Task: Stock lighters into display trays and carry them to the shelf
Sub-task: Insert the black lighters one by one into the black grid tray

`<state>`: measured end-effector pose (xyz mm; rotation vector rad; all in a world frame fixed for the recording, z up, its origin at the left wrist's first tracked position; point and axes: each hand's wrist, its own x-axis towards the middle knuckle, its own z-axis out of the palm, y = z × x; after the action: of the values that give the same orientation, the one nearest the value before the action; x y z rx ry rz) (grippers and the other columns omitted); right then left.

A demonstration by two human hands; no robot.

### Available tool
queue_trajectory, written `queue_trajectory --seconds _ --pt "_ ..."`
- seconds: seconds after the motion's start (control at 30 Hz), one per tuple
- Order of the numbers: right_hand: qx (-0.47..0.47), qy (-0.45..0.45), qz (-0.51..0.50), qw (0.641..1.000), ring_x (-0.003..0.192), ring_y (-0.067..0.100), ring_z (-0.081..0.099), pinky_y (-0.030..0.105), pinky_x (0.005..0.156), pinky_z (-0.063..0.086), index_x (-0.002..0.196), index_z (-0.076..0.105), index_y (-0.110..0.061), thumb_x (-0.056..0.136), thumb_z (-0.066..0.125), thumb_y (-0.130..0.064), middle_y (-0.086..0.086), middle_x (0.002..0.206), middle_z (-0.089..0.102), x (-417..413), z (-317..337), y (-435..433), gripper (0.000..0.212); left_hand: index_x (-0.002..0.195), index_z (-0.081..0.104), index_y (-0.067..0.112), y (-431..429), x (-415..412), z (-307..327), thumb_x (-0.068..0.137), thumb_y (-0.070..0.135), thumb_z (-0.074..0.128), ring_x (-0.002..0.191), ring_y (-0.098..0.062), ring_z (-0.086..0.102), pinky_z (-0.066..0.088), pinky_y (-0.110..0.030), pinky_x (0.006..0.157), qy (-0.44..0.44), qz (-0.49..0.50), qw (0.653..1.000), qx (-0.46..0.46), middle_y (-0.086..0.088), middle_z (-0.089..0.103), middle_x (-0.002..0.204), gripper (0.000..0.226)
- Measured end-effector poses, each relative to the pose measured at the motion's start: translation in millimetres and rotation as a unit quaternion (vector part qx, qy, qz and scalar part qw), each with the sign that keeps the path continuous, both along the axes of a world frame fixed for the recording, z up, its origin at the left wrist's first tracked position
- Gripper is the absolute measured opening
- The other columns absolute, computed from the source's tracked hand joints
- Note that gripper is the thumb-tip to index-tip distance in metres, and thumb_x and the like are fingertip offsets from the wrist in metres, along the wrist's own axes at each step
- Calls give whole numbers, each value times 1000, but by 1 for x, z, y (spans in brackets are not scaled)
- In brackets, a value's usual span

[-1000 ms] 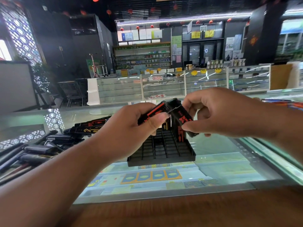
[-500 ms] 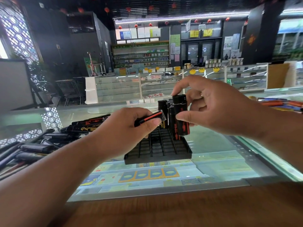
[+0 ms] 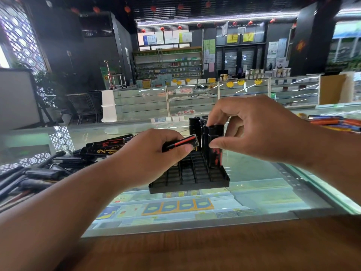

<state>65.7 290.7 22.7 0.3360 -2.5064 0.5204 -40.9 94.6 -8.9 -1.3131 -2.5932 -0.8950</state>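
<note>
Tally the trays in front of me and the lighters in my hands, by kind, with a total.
Trays: 1, the black tray.
Lighters in hand: 2, the striped lighter in the left hand, and the upright lighter in the right hand grip, standing in the tray.
Total: 3.

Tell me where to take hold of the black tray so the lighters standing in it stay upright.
Take the tray by its left and right side walls, one hand coming from each side, kept level. It is a shallow flat grid on the glass counter, and the upright lighters crowd its back right, so a one-sided grip would probably tip it.
</note>
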Motion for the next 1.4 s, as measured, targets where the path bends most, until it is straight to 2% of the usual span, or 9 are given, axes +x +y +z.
queue_trajectory --seconds 0.17,0.3,0.43,0.53,0.7,0.87,1.1,1.27,1.4 --pt "51 1 -16 999 63 7 57 12 59 42 91 64 -35 72 80 -34 -33 77 58 -1 1 4 24 74 60 35 0 2 1 92 50 52 44 0 40 31 -14 44 -18 -7 1000 7 10 52 56 25" --pt "70 -6 -24 997 65 7 54 14 60 41 93 61 -42 72 75 -42 -19 82 54 -4 0 7 25 75 61 33 0 3 2 92 49 53 44 -1 40 31 -15 45 -23 -10 1000 12 12 49 54 25" --pt "56 7 -23 998 64 8 54 14 59 40 93 63 -42 71 64 -53 -19 88 51 -3 0 6 25 78 63 33 0 4 2 91 50 53 48 -1 40 30 -16 47 -30 -20 999 23 9 51 57 24" --pt "56 31 -13 998 74 1 50 7 60 34 96 63 -44 73 60 -58 -23 95 46 -2 -1 3 27 82 65 32 -1 5 4 90 49 55 52 -5 41 31 -18 49 -45 -55 996 49 1 54 63 22" --pt "44 58 18 997 91 0 53 15 75 41 91 70 -37 84 62 -53 -20 95 53 -2 -3 -1 20 84 68 31 -1 10 5 89 44 59 54 -7 42 32 -19 51 -59 -101 990 79 3 54 62 16" --pt "36 54 33 997 91 1 55 15 76 40 86 71 -34 78 62 -53 -20 90 56 -1 -2 -3 22 85 69 29 -1 12 6 90 39 61 55 -6 44 34 -19 51 -61 -115 988 88 7 55 62 14" --pt "46 41 37 997 87 -5 53 4 72 36 80 66 -33 78 63 -46 -19 85 59 1 -1 -6 13 79 67 35 -1 14 6 90 44 59 50 -5 40 31 -16 49 -64 -118 988 76 12 51 57 15" --pt "-11 51 16 999 78 -1 55 4 65 37 75 62 -32 76 62 -42 -22 85 62 4 6 2 11 80 64 32 0 7 4 88 58 53 58 -9 47 38 -32 58 -72 -101 988 88 3 60 65 29" --pt "-46 50 29 997 72 0 57 4 63 38 77 62 -26 75 64 -36 -19 81 64 5 9 5 10 80 66 36 2 5 4 77 55 55 56 1 53 40 -18 60 -111 -83 980 141 16 63 63 23"
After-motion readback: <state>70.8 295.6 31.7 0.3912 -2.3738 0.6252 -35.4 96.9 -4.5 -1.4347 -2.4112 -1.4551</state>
